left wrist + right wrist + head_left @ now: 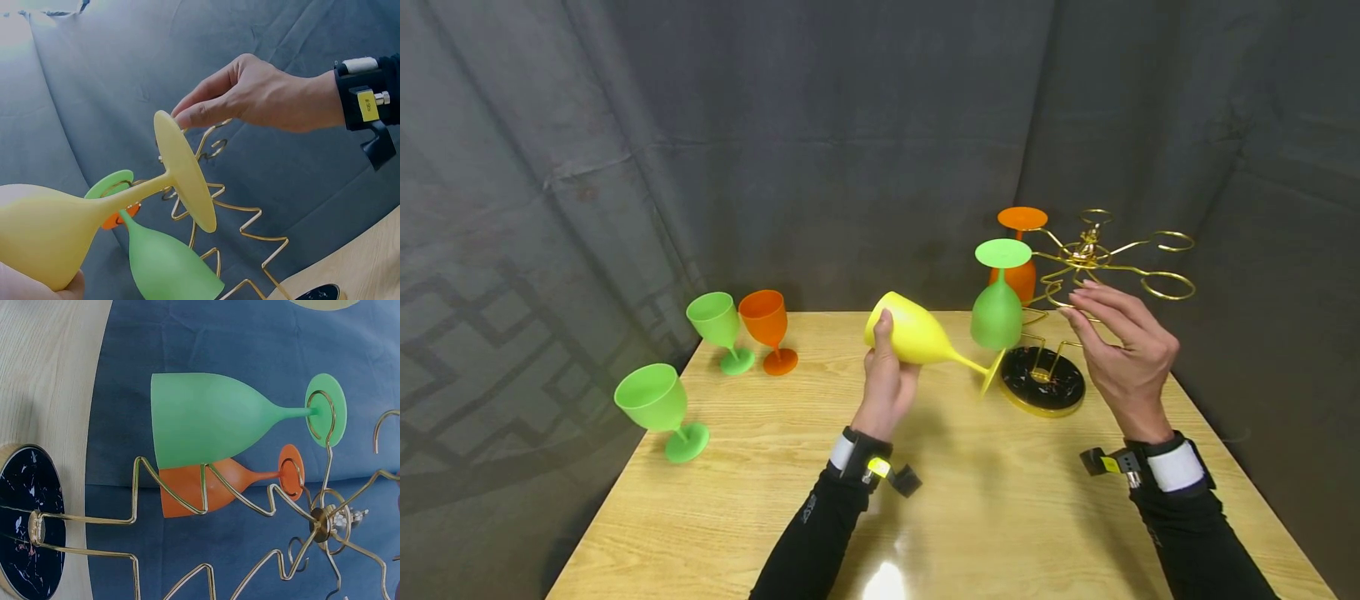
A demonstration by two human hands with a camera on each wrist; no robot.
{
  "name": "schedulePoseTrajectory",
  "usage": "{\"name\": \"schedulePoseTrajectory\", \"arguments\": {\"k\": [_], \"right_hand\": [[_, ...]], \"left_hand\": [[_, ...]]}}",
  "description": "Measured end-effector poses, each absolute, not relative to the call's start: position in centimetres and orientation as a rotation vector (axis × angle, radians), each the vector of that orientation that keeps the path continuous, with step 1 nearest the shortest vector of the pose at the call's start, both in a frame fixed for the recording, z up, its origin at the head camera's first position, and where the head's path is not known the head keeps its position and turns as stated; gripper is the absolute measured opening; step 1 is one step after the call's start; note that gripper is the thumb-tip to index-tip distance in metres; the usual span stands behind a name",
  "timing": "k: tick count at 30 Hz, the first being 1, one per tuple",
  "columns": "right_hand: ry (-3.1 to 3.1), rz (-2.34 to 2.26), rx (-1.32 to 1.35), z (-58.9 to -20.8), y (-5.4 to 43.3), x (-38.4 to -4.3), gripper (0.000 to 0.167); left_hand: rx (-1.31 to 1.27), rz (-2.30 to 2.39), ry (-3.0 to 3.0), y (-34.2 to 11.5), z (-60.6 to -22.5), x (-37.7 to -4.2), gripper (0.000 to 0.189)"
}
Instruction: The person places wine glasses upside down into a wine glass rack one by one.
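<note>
Yellow stemmed goblet [919, 333], smooth-sided, points its mouth leftward, long axis slanting sideways, bowl gripped in the left hand [889, 382], right hand [1126, 354] pinching the gold rack [1085, 257].

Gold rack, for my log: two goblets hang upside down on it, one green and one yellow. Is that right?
No: the right wrist view shows an orange goblet, not a yellow one, hanging upside down with the green goblet on the gold rack.
</note>
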State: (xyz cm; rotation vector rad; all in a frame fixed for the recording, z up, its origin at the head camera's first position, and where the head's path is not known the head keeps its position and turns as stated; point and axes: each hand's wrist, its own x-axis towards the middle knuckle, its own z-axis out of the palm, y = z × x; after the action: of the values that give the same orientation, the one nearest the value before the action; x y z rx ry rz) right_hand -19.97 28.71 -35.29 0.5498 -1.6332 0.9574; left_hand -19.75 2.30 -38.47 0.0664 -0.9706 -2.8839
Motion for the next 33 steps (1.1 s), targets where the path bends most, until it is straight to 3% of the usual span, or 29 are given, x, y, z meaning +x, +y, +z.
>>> {"name": "schedulePoseTrajectory", "arguments": {"k": [33], "right_hand": [[-1.615,0.964,0.556,-35.9,27.9,-20.0,0.031]], "left_hand": [[0.042,-3.015,-0.827,3.9,-37.6,-19.6,0.052]]}}
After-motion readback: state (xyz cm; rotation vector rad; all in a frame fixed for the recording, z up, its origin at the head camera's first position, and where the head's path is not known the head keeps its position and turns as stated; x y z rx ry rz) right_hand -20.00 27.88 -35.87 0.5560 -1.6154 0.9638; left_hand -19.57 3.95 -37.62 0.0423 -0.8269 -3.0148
